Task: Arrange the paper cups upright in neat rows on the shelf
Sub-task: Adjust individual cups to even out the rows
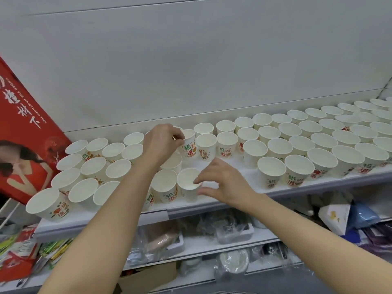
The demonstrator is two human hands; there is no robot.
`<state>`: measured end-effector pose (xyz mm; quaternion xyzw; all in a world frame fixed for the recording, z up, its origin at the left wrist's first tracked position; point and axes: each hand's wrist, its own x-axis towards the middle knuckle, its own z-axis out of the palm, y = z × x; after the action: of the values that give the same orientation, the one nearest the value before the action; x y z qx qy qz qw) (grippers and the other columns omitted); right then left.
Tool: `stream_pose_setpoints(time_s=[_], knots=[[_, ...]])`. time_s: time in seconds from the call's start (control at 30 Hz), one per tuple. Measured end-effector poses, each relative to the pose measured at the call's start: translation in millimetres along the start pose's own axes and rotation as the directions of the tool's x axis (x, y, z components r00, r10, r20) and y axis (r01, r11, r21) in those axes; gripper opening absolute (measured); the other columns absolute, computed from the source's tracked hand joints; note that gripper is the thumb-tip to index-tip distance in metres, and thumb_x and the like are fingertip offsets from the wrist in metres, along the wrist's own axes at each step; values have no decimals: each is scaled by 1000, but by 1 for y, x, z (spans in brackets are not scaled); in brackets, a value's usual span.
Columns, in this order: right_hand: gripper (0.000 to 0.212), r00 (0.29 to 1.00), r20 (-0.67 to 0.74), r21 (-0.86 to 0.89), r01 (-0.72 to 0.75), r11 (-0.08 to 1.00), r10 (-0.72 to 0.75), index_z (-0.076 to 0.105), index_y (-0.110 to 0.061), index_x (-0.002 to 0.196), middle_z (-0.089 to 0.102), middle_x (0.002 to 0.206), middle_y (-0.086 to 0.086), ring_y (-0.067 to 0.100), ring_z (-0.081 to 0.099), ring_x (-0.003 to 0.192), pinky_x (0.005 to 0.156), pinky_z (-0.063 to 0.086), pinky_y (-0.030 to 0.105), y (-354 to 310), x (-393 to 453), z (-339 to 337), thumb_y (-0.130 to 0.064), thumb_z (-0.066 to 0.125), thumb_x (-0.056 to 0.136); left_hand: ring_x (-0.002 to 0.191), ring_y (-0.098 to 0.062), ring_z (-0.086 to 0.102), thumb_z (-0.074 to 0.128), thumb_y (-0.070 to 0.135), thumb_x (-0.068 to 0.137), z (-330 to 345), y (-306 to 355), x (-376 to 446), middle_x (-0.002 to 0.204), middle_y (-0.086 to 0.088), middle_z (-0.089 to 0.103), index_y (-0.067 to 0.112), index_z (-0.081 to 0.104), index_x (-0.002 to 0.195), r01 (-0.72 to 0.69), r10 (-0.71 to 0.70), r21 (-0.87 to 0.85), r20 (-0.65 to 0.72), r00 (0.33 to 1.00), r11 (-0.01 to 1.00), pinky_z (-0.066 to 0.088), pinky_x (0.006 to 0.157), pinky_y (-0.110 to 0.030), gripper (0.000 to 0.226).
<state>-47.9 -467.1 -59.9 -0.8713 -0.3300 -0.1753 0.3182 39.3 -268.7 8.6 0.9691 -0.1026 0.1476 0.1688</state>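
The left hand (163, 143) reaches toward the back of the shelf (212, 205), its fingertips pinching the rim of a printed cup (189, 145) in the second row from the back edge, while the right hand (222, 183) works at the front edge, thumb and forefinger pinching the rim of a front cup (187, 186). Both cups stand upright, so the step in hand looks like closing the gap in the middle of the shelf, where a bare patch lies between the left group and the long rows running off to the right end. The next move probably calls for sliding or lifting each cup lightly by its rim, lining it up with its neighbours without knocking them, since the cups stand close together and some touch. The paper cups (297, 143) are white inside with a rolled rim, taper toward the base, and carry red, green and orange print on their sides; they look light and easy to tip or dent. Those toward the right end stand in fairly even rows; those near the left end are looser. A red poster (23, 132) leans at the shelf's left end.
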Motion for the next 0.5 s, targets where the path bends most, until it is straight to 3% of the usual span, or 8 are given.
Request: stream_pose_setpoints(time_s=[0.3,0.5], knots=[[6,999,38,-207,27,978,-19,74,-19,78,71,78,-5,22,54,77,67,39,35,-5,1,4,-23,77,75,84,-13,60,72,31,84,-9,14,-13,87,12,67,32,75,85,0,-3,-109,-32,999,994,50,70,-34,3],[5,997,-70,-264,-53,963,35,67,-18,75,67,76,-3,24,54,78,72,39,36,7,-11,-23,-20,71,76,82,-10,59,73,30,84,-5,18,-21,85,15,65,34,73,81,-17,17,-102,-6,1000,995,48,69,-32,5]])
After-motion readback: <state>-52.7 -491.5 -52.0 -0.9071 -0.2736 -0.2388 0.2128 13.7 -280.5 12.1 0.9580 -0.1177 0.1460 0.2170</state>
